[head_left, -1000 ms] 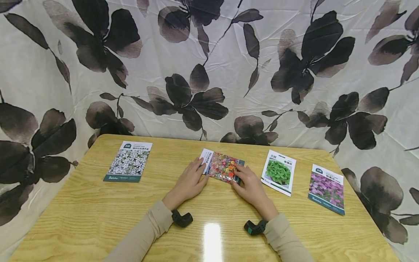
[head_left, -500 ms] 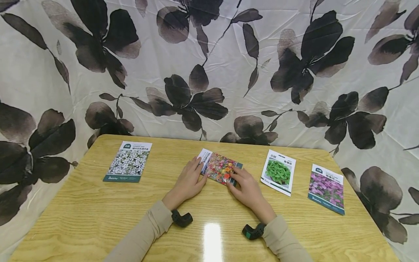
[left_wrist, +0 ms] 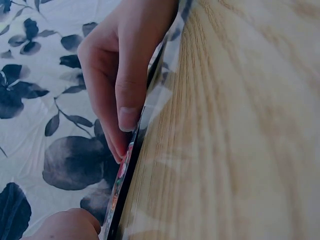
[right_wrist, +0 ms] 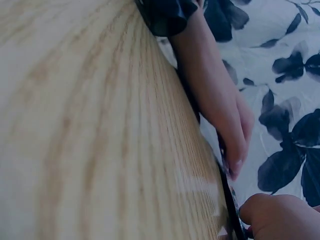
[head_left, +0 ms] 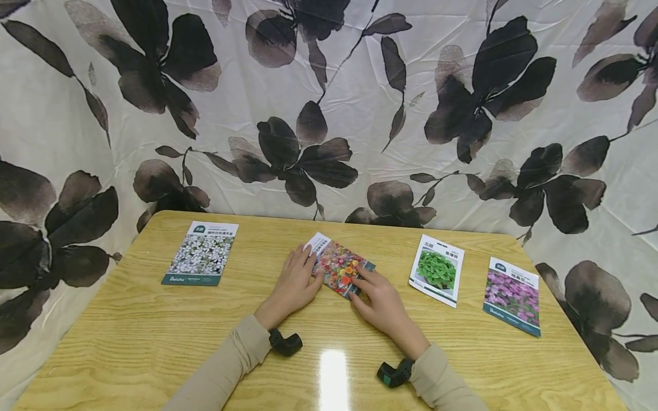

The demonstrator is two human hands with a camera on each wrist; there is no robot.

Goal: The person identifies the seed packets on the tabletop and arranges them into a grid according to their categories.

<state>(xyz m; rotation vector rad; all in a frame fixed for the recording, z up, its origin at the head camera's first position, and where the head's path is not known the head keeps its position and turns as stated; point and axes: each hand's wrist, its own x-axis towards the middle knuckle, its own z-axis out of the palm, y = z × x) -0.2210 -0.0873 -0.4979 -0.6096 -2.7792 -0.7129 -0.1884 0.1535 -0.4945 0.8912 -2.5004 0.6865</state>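
Observation:
A seed packet [head_left: 336,262] with a mixed-flower picture lies slanted on the table, its white end up and to the left. My left hand [head_left: 290,288] rests at that white end, fingers fairly straight, thumb by the near edge. At the opposite, dark green end, my right hand [head_left: 379,302] holds the packet between bent fingers and thumb. The left wrist view shows the right hand [left_wrist: 122,70] with its fingertips right at the thin packet edge [left_wrist: 121,180]. In the right wrist view, the left hand [right_wrist: 217,100] reaches down to the packet.
A white-flower packet [head_left: 201,254] lies at the left of the wooden table [head_left: 128,342]. To the right are a green-leaf packet [head_left: 437,269] and a purple-flower packet [head_left: 512,295]. A floral cloth [head_left: 360,85] hangs behind the table's far edge.
The mixed-flower packet has turned clockwise, its green end coming nearer and leftward. My right hand has moved left and towards me with it; the left hand has shifted only slightly.

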